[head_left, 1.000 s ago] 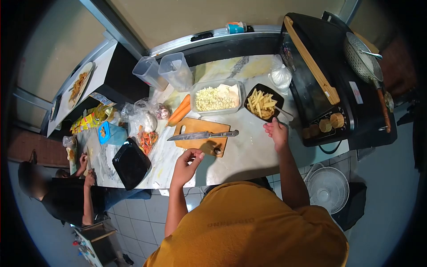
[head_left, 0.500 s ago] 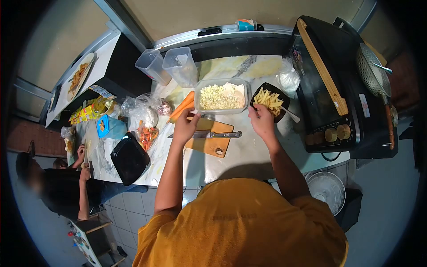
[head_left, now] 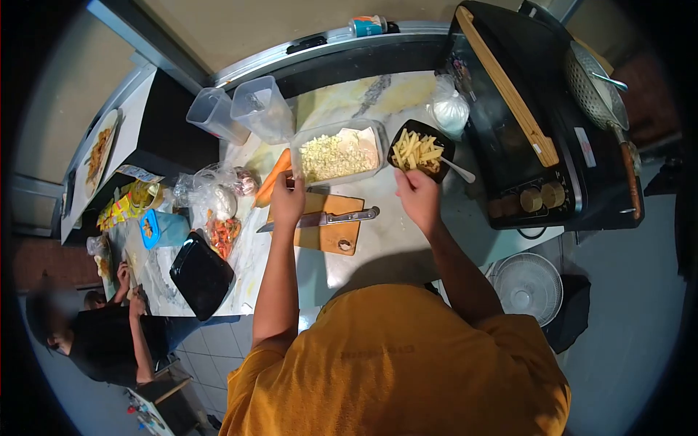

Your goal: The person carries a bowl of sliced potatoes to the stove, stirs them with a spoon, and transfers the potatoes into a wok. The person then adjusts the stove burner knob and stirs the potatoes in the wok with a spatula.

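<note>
My left hand (head_left: 288,201) is at the near left corner of a clear plastic container (head_left: 340,176), thumb and bent fingers closed at its edge. Chopped pale pieces fill most of the container, with a light, flat layer at its right end. My right hand (head_left: 419,198) has its fingers drawn together just below a black bowl (head_left: 443,168) of cut pale sticks; whether it pinches anything is hidden. A spoon (head_left: 459,170) rests in that bowl. Below the container, a knife (head_left: 349,216) lies across a wooden cutting board (head_left: 336,237). Carrots (head_left: 270,179) lie beside my left hand.
A black toaster oven (head_left: 502,116) stands at the right, a metal strainer (head_left: 592,87) on top. Behind are two plastic pitchers (head_left: 262,109) and a bag of white powder (head_left: 448,112). Left are bagged vegetables (head_left: 223,236), a black tray (head_left: 202,276) and another person (head_left: 102,338) cutting.
The view has turned and shifted, so the counter sits further left. My right hand's fingers have come together near the bowl. My left hand stays by the container's corner.
</note>
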Demonstrator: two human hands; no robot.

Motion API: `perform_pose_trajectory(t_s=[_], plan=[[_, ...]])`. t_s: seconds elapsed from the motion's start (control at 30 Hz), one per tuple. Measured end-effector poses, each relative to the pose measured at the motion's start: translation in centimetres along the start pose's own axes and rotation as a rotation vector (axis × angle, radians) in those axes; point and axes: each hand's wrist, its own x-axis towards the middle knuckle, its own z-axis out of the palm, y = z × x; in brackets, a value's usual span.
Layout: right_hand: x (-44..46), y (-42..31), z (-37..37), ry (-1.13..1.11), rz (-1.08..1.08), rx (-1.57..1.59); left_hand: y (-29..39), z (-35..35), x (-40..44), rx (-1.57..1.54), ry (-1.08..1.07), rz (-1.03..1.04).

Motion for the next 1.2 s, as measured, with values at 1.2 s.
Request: perform_pose_trajectory(t_s=[1.2], plan=[[1.4, -1.9, -6.8, 0.407, -0.262, -0.203, 1.8, -4.1, -7.8, -0.349, -0.064, -0.103]])
